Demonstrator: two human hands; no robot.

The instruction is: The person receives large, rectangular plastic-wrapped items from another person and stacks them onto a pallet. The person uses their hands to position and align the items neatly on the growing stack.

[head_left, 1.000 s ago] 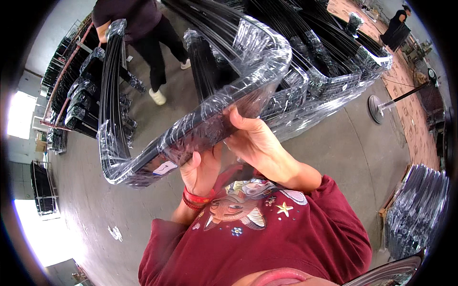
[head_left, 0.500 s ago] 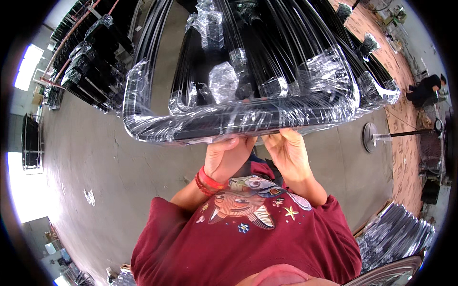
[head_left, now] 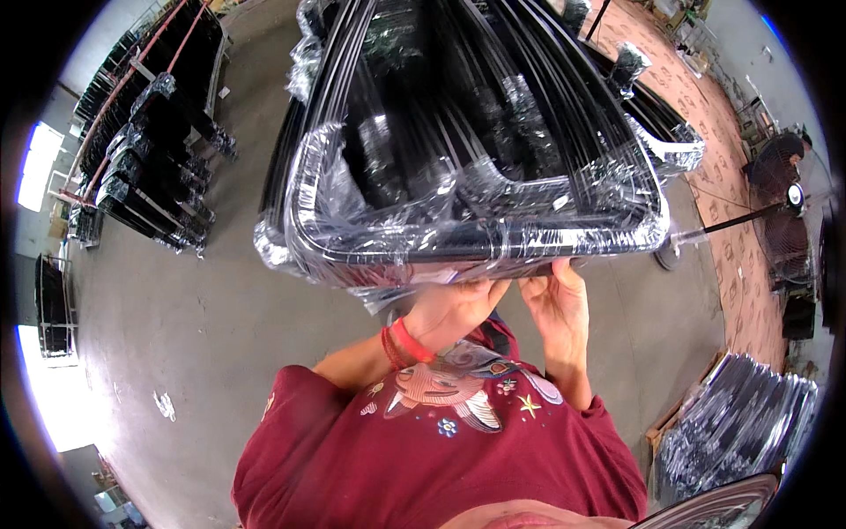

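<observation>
A bundle of black rounded-corner frames [head_left: 493, 240], wrapped in clear plastic film, fills the upper middle before me. My left hand [head_left: 449, 310], with red bands at the wrist, is closed at the underside of the bundle's near edge. A loose flap of film [head_left: 381, 298] hangs beside it. To its right, my right hand [head_left: 557, 309] grips the same edge, its thumb up against the wrapped side. Fingertips of both hands are partly hidden by the bundle. What bears the bundle's far part cannot be seen.
Racks with red rails [head_left: 132, 70] hold black wrapped frames at left. More wrapped frames [head_left: 665, 145] stand right of the bundle. A pedestal fan [head_left: 780, 198] is at right, near another person [head_left: 797, 145]. Film-covered stock [head_left: 740, 432] lies lower right; a white scrap [head_left: 165, 406] is on the floor.
The view has shifted around the bundle, and its near edge sits slightly lower. Both hands have moved a little right and down along with it, staying at that edge.
</observation>
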